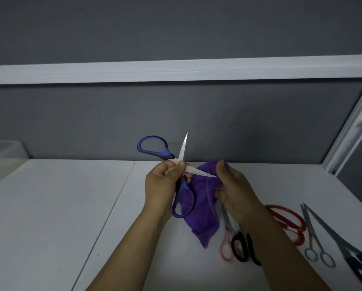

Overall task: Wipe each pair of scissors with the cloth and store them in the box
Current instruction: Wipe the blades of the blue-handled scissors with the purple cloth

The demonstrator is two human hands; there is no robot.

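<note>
Nearest, our left hand pinches spread blue-handled steel scissors; right hand grips purple fleecy cloth. Best wiped from spine toward tip, we judge.

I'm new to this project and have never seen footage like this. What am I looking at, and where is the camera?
There is no machine here. These are a person's two bare hands, filmed by one wide-angle camera worn on the head, looking forward and down. The left hand grips open blue scissors near the joint. The right hand holds a purple cloth at one blade's tip. On the white table, to the right, lie five more: a pink pair, a black pair, a red pair, a silver pair and a dark pair. A pale box stands far left.
</note>
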